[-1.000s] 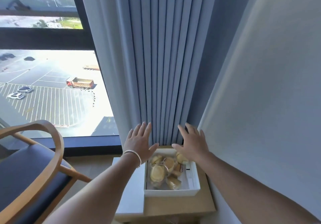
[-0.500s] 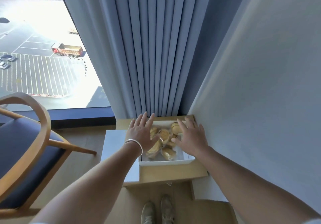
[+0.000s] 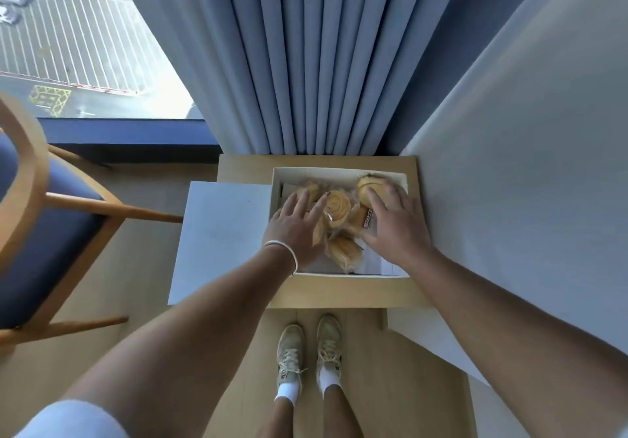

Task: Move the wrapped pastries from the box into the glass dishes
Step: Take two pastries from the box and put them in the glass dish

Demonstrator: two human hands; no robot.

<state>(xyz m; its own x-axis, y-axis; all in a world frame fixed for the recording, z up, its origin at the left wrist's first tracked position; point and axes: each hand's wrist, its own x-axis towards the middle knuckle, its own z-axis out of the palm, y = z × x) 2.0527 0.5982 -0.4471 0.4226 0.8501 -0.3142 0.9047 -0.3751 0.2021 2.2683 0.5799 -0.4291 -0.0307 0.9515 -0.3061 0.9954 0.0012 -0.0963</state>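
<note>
Pastries now under both lowered hands (box nearer camera)

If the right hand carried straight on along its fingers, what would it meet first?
Most likely the wrapped pastry in the box's far right corner: the right hand is already over it, though contact is unclear.

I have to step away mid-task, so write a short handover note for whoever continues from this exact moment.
Left hand: spread over the pastries, nothing gripped.
Right hand: flat on the far-right wrapped pastry, no closed grip visible.
White box sits open on the small wooden table by the curtain, all wrapped pastries inside, its lid lying to its left.
Done: nothing moved.
Left: every pastry; no glass dishes in view, so find them first.
</note>
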